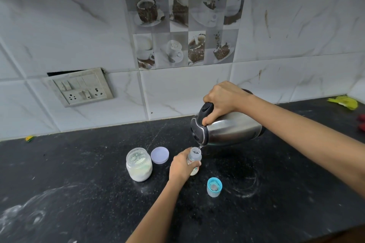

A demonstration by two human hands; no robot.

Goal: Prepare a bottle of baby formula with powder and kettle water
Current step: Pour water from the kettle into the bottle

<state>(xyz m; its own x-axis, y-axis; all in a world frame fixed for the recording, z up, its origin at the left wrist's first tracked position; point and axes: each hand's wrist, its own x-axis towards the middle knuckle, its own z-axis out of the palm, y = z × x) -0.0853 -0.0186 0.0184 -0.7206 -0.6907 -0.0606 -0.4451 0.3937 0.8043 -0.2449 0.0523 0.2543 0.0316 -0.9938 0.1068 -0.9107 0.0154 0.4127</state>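
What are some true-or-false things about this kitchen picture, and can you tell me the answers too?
1. The left hand holds the bottle. True.
2. The right hand tips the kettle so that its spout is over the bottle's mouth. True.
3. The powder jar has its lid on. False: the jar is open, and its purple lid lies beside it on the counter.
4. The blue cap is on the bottle. False: the blue cap sits on the counter, apart from the bottle.
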